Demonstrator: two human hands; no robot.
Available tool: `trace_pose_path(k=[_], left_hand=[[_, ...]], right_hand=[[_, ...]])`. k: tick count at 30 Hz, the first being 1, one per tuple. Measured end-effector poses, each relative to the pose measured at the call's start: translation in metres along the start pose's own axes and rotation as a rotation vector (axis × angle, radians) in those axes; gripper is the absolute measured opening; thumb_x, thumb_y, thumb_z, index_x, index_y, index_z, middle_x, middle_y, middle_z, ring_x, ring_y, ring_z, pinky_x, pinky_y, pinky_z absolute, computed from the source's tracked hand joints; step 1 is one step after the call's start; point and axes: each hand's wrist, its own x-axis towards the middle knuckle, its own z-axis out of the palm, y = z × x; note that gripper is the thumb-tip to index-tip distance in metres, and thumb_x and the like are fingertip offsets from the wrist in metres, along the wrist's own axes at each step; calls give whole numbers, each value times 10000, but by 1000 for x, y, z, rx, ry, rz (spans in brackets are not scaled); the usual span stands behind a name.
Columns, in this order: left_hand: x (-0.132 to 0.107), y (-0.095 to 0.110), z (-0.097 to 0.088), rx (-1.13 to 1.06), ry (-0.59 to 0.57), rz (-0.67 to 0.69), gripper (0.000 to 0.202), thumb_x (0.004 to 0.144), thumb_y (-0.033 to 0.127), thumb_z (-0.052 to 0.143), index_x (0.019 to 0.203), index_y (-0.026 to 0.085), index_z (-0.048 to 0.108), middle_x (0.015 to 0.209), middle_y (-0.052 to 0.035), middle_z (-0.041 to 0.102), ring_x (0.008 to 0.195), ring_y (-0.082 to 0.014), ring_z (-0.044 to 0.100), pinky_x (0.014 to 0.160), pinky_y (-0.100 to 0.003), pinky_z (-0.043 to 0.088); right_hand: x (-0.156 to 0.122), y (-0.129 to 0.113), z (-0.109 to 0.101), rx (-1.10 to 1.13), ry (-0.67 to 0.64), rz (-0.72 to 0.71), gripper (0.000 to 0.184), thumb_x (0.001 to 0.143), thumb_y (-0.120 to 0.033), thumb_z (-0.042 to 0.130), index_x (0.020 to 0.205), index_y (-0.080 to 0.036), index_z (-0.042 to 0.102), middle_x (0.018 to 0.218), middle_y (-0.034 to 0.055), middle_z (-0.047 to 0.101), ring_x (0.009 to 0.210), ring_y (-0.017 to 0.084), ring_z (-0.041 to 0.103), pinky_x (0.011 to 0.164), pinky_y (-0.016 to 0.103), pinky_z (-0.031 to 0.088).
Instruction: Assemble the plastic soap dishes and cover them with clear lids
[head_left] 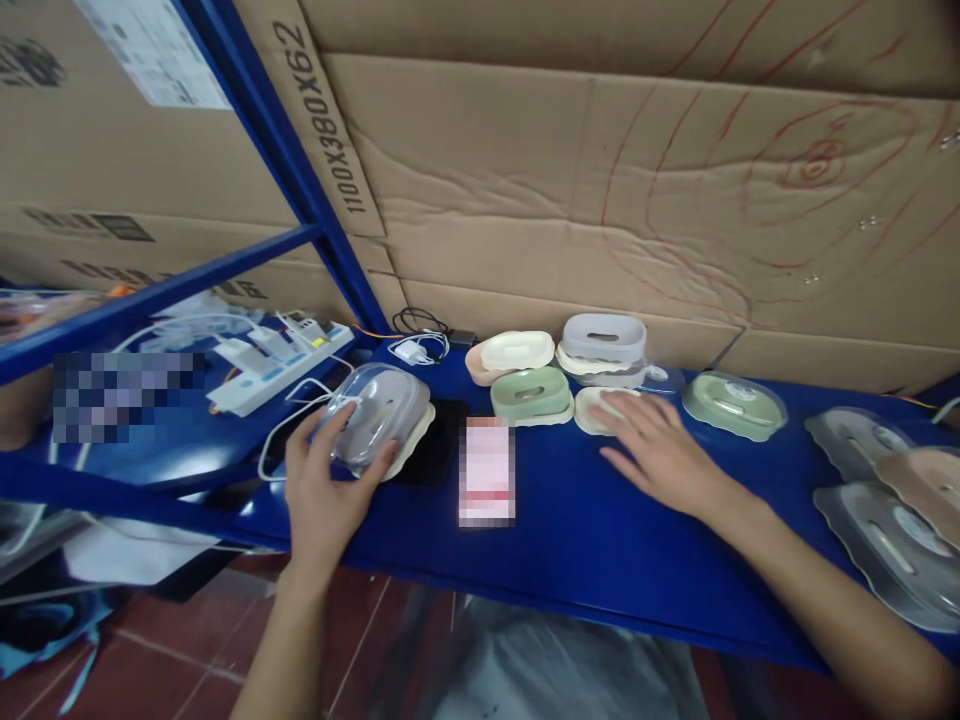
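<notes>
My left hand (322, 480) is wrapped around a grey oval soap dish (379, 415) with a clear lid and a wavy cream tray under it, at the left of the blue shelf. Its thumb and fingers press on opposite sides. My right hand (660, 450) reaches over a small cream oval piece (589, 412), fingers stretched and thumb apart; the fingers hide part of it. Just left of that lies a green soap dish (531, 393) on a cream tray. Behind are a cream oval part (517, 351) over a peach one and a stacked grey soap dish (604, 338).
A phone (487, 472) lies mid-shelf beside a black flat object (431, 460). A lidded green soap dish (735, 405) and several lidded ones (892, 545) are on the right. A power strip (281, 370) with cables stands left, past a blue frame post (262, 130). Cardboard (487, 180) backs the shelf.
</notes>
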Motion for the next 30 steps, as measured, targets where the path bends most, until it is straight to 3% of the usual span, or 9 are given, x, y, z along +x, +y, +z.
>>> trace_pose_path(k=[3, 6, 9, 11, 13, 17, 21, 25, 30], left_hand=[[20, 22, -1, -100, -5, 62, 578, 924, 467, 817, 1454, 317, 640, 1439, -110, 626, 1402, -373, 599, 1195, -600, 514], [55, 66, 10, -207, -143, 307, 623, 896, 448, 855, 1461, 318, 626, 1538, -107, 560, 1429, -355, 580, 1230, -569, 478], [88, 110, 40, -393, -280, 472, 621, 914, 452, 836, 1475, 304, 615, 1561, -113, 542, 1476, -330, 532, 1253, -536, 448], [101, 129, 67, -577, -321, 449, 605, 923, 477, 821, 1463, 301, 615, 1490, -105, 612, 1442, -309, 555, 1229, -518, 472], [107, 137, 95, -794, -377, 323, 624, 909, 495, 828, 1458, 288, 614, 1495, -114, 613, 1391, -307, 604, 1159, -484, 537], [110, 133, 137, -1007, -544, 140, 678, 919, 545, 807, 1499, 293, 561, 1581, -125, 565, 1336, -312, 658, 1072, -456, 594], [121, 115, 160, -736, -475, 87, 628, 975, 533, 721, 1530, 309, 532, 1577, -107, 573, 1362, -292, 637, 1109, -454, 567], [128, 92, 167, -532, -483, 80, 658, 874, 465, 799, 1466, 270, 588, 1517, -110, 617, 1427, -335, 569, 1213, -525, 456], [122, 65, 165, -354, -641, 57, 752, 783, 485, 847, 1460, 267, 601, 1482, -121, 627, 1399, -380, 582, 1210, -553, 437]], right_hand=[[24, -26, -2, 90, 6, -124, 620, 1096, -281, 525, 1689, -241, 350, 1646, 154, 534, 1494, 315, 539, 1215, 566, 449], [53, -25, -11, 115, 101, -128, 709, 1085, -286, 552, 1729, -282, 257, 1710, 152, 447, 1561, 343, 461, 1247, 608, 414], [81, -3, -21, 187, 231, -53, 768, 1077, -383, 581, 1741, -338, 198, 1758, 132, 363, 1609, 372, 384, 1260, 648, 393], [95, 17, -25, 286, 304, 20, 751, 1080, -447, 562, 1735, -341, 209, 1742, 122, 394, 1576, 359, 439, 1232, 612, 450], [103, 36, -25, 359, 353, 76, 680, 1078, -458, 550, 1700, -328, 307, 1665, 116, 504, 1486, 334, 543, 1192, 558, 503], [108, 61, -17, 311, 363, 77, 450, 1024, -288, 559, 1472, -268, 595, 1418, 127, 669, 1292, 311, 652, 1100, 498, 543], [109, 78, -9, 134, 324, 125, 311, 955, -213, 586, 1245, -234, 696, 1228, 139, 696, 1154, 328, 661, 975, 480, 545], [100, 94, -5, -2, 326, 200, 345, 906, -156, 580, 1225, -216, 698, 1201, 152, 675, 1107, 331, 648, 920, 458, 539], [86, 109, -3, 29, 262, 234, 398, 876, -160, 591, 1253, -228, 700, 1257, 152, 651, 1129, 338, 655, 934, 478, 557]])
